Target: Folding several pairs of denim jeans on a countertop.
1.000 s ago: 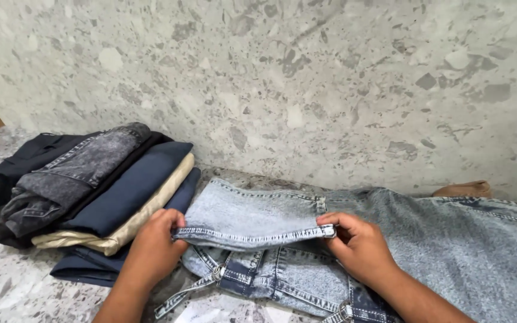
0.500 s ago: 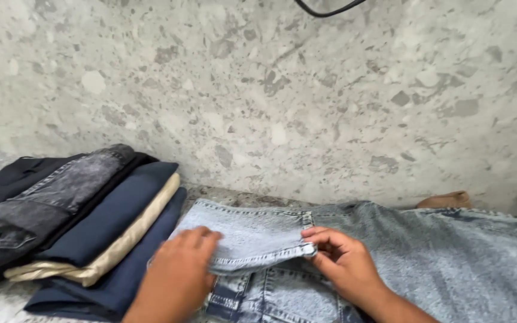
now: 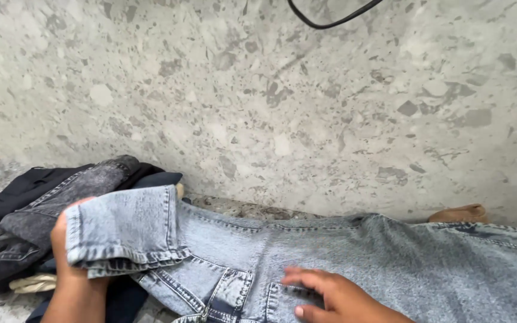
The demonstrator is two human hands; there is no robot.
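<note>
- The left hand [image 3: 76,281], at the lower left of the frame, has its fingers curled shut round the hemmed leg end of the light-blue acid-washed denim jeans [image 3: 342,263] and lifts it over the rest of the garment — the cuff folds across the back of the hand and hides most of the fingers.
- The right hand [image 3: 336,296], at the bottom centre, lies flat with fingers spread, pressing on the jeans near the fly and pocket seams; it pinches nothing.
- The jeans stretch from the lower left to the right edge, lying on a speckled grey stone ledge [image 3: 240,208] against the matching speckled stone wall [image 3: 270,90].
- Risk, as I judge it: the lifted leg end is thick and stiff, so it could slide out of the left hand's hold if the pull is uneven, and the fold would come out crooked.
- Risk: the raised cuff sits just beside the stack of folded dark garments [image 3: 37,203] at the left — black, charcoal denim, navy and a cream one low down — and a wide sweep could knock that pile askew.
- Risk: if the right hand's pressure eases, the whole garment may drag leftward along the ledge.
- Containers: none show in the frame; the clothes lie loose on the stone.
- A tan object [image 3: 459,213] peeks out behind the jeans at the right; I cannot tell what it is.
</note>
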